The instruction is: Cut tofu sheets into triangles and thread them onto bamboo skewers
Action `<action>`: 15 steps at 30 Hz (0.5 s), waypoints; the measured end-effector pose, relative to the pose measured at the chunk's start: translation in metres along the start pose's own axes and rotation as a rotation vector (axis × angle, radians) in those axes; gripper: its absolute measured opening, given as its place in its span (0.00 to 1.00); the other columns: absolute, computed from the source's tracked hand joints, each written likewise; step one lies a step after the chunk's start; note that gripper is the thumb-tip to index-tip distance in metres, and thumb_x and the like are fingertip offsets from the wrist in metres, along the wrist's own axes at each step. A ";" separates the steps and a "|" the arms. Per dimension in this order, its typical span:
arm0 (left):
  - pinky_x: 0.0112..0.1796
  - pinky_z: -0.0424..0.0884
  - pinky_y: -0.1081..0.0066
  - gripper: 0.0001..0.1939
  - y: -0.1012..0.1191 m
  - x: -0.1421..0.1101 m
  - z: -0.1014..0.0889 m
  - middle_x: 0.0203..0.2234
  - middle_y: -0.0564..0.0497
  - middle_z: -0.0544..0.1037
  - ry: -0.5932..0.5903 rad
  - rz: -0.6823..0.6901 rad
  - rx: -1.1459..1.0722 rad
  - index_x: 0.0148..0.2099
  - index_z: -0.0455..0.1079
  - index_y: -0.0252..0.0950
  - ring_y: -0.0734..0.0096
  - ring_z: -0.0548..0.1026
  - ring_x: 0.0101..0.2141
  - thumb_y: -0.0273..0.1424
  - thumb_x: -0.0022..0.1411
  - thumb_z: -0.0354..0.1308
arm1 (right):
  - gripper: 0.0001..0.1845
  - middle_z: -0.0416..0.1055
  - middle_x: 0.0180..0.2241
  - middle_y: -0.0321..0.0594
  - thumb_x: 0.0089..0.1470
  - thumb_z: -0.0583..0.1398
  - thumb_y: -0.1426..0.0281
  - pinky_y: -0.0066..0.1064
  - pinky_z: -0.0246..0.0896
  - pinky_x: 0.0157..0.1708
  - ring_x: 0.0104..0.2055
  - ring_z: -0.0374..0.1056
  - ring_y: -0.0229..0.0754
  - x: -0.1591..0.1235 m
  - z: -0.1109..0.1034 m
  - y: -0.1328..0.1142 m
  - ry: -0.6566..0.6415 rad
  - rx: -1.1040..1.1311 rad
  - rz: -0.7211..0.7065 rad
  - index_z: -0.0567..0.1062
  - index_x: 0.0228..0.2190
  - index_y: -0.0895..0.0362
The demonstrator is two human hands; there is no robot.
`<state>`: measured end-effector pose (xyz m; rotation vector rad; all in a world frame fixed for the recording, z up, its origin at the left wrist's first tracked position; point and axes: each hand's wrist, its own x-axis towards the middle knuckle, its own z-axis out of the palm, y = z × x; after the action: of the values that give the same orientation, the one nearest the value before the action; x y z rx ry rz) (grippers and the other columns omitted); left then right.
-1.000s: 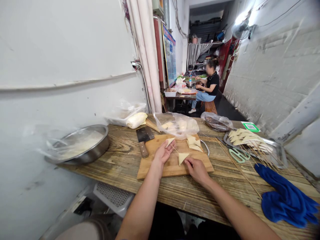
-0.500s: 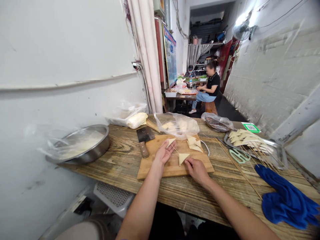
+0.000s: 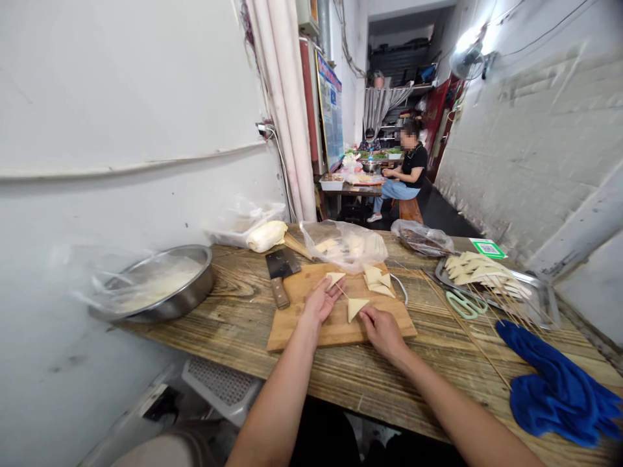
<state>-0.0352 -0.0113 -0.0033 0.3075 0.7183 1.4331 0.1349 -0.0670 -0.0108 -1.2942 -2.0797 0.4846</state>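
Note:
My left hand [image 3: 320, 301] is turned palm up over the wooden cutting board [image 3: 296, 327], with a pale tofu triangle [image 3: 335, 279] held at its fingers. A thin bamboo skewer [image 3: 342, 291] runs between that piece and a second tofu triangle [image 3: 357, 309] nearer me. My right hand [image 3: 383, 329] is closed in a pinch at the near end of the skewer, just beside the second triangle. Its fingers hide the skewer's end. A small stack of tofu triangles [image 3: 378, 280] lies at the board's far right corner.
A cleaver [image 3: 280, 290] lies at the board's left. Farther left is a steel basin [image 3: 197, 285]. Behind the board sits a plastic bag [image 3: 348, 245]. To the right are green-handled scissors [image 3: 464, 305], a tray [image 3: 549, 305] of skewered pieces and a blue cloth [image 3: 555, 389]. People sit beyond.
My left hand has shifted very slightly to the right, and the triangle in it now shows more of its face. My right hand has barely moved.

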 end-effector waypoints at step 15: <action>0.45 0.68 0.63 0.04 -0.004 -0.002 0.003 0.40 0.39 0.75 -0.021 0.021 0.028 0.38 0.65 0.31 0.65 0.75 0.40 0.22 0.58 0.53 | 0.15 0.72 0.24 0.39 0.56 0.48 0.70 0.26 0.54 0.28 0.27 0.67 0.39 0.004 0.003 -0.007 0.023 -0.036 0.022 0.71 0.26 0.56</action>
<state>-0.0302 -0.0133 -0.0032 0.3524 0.7198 1.4390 0.1270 -0.0668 -0.0078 -1.3384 -2.0661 0.4418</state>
